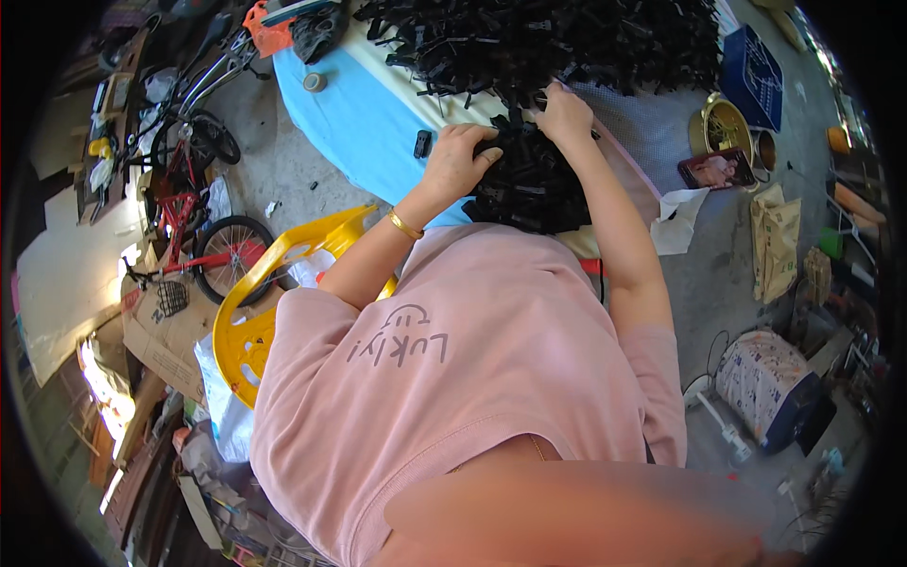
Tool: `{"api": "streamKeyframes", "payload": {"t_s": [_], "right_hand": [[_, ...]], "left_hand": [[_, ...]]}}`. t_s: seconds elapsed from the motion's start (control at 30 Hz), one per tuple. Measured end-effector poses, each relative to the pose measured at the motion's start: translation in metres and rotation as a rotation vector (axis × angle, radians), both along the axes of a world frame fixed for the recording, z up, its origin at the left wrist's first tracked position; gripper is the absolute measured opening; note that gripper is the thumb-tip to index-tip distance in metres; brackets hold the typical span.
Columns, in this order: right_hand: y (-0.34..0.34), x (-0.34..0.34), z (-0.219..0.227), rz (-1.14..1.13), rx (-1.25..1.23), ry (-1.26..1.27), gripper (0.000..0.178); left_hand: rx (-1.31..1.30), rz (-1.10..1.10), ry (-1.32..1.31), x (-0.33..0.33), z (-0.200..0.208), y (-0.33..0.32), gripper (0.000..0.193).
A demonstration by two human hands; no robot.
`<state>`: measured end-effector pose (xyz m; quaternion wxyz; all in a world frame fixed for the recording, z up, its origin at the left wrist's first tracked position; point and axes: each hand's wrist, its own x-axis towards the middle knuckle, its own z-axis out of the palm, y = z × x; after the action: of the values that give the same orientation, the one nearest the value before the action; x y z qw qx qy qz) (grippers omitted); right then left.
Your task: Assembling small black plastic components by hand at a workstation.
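A large heap of small black plastic pieces (557, 42) covers the far part of the table. A smaller heap of the same black pieces (534, 180) lies close in front of my body. My left hand (461, 161), with a gold bangle on the wrist, is at the left edge of this nearer heap. Its fingers are curled together, and what they hold cannot be made out against the black. Between the two heaps, my right hand (565, 115) pinches a small black plastic piece. One loose black piece (422, 144) lies on the cloth left of my left hand.
A light blue cloth (350, 123) carries a tape roll (315, 82). To the right are a phone (718, 170), a gold-coloured pot (704, 128) and a dark blue box (753, 76). A yellow plastic chair (236, 321) stands at my left, near a red bicycle (222, 255).
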<state>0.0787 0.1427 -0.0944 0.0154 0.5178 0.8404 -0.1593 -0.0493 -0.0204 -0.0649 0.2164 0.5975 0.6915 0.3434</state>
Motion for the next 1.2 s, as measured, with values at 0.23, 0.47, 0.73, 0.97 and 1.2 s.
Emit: {"api": "streamKeyframes", "payload": {"t_s": [0.23,0.47,0.73,0.97,1.2], "right_hand": [[0.003,0.042,0.034,-0.240,-0.137,0.418,0.046],[-0.041,0.047,0.088,-0.200,-0.427,0.920,0.040],[-0.054,0.071,0.130,0.202,-0.311,0.663,0.033],[-0.048,0.099,0.092,0.021,-0.137,0.828,0.028],[-0.083,0.102,0.108,-0.032,-0.950,1.196,0.014]], "left_hand": [[-0.043,-0.067,-0.395,-0.002,0.020,0.026,0.046],[-0.063,-0.438,-0.904,0.001,0.043,0.064,0.058],[-0.130,-0.236,-0.998,0.010,0.062,0.043,0.057],[-0.089,-0.013,-0.947,0.053,0.073,0.000,0.048],[-0.064,0.015,-1.039,0.080,0.082,-0.012,0.033]]}}
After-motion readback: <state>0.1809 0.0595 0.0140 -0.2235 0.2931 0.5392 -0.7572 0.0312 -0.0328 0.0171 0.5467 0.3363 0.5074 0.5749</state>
